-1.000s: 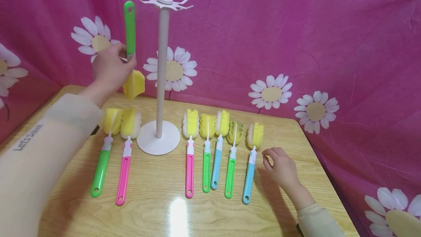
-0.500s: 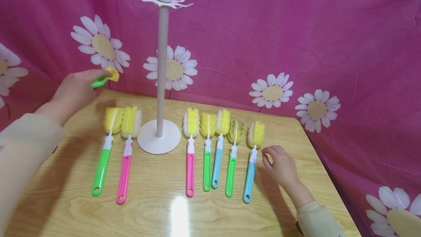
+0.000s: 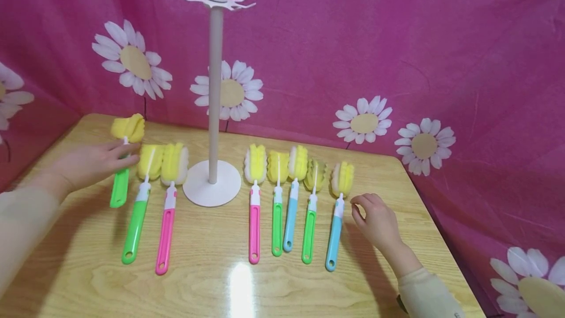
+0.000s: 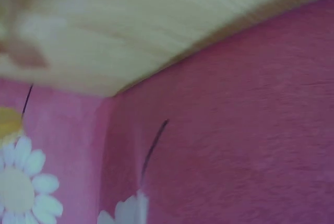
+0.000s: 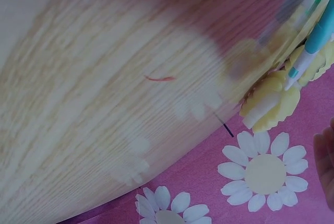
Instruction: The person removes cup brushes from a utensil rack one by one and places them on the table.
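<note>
At the table's left side my left hand (image 3: 88, 163) pinches a green-handled sponge brush (image 3: 119, 188) by its neck. Its yellow sponge head points away, and the handle end hangs low over the wood. Part of the neck is hidden behind my fingers. Just right of it lie another green-handled brush (image 3: 135, 232) and a pink-handled brush (image 3: 165, 234). My right hand (image 3: 377, 222) rests at the right, fingers loosely curled around nothing, close beside a blue-handled brush (image 3: 334, 244). Fingers of that hand (image 5: 326, 164) show at the edge of the right wrist view.
A white stand (image 3: 215, 97) with a ring of hooks on top rises from a round base (image 3: 212, 195) behind the brushes. Right of it, several more sponge brushes (image 3: 276, 229) lie in a row. Pink flowered cloth (image 3: 300, 53) hangs behind the wooden table (image 3: 198, 288).
My left hand has carried the green-handled brush from beside the stand down to the left and turned it from handle up to sponge head away. My right hand stays in place.
</note>
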Tool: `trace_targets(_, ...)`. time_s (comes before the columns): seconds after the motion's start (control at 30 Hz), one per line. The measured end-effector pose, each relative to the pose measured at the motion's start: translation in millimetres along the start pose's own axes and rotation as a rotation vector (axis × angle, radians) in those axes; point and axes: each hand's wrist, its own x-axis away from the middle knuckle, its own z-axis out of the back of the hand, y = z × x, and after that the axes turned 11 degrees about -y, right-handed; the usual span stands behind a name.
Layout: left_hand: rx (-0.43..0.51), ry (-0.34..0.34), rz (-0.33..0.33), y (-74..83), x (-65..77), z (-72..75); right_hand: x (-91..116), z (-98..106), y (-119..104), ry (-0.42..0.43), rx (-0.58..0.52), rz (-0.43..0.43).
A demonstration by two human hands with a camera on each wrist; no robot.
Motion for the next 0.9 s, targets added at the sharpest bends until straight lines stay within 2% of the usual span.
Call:
trace_targets(0.07, -0.013, -0.002, -0.031, 4.5, 7.3, -8.1, 0, 0, 0, 0.0, 0.003, 0.001)
trace_targets(0.23, -0.043, -0.032, -0.06, 14.3, 22.2, -20.1, 1, 0, -1, 0.001, 0.011, 0.003)
trace_targets(0.33, -0.053, -0.065, -0.056, 17.5, 27.4, -22.2, 1, 0, -2, 0.006, 0.008, 0.006)
trace_targets(0.47, -0.021, -0.092, -0.032, 18.7, 33.9, -23.1, 1, 0, -3, 0.005, 0.005, 0.006)
trace_targets(0.53, -0.052, -0.079, -0.03, 18.9, 36.9, -25.2, 1, 0, -3, 0.004, 0.004, 0.007)
trace_targets(0.67, -0.189, -0.008, -0.028, 20.0, 40.7, -33.3, 2, 0, -3, 0.013, 0.005, 0.017)
trace_targets(0.7, -0.199, -0.01, -0.018, 21.2, 41.4, -34.9, 2, 0, -3, 0.016, 0.005, 0.02)
trace_targets(0.77, -0.2, -0.037, -0.006, 25.0, 42.3, -36.3, 2, 0, -3, 0.019, 0.005, 0.022)
trace_targets(0.9, -0.106, -0.152, 0.015, 34.3, 43.1, -37.1, 2, 0, -3, 0.003, 0.003, 0.012)
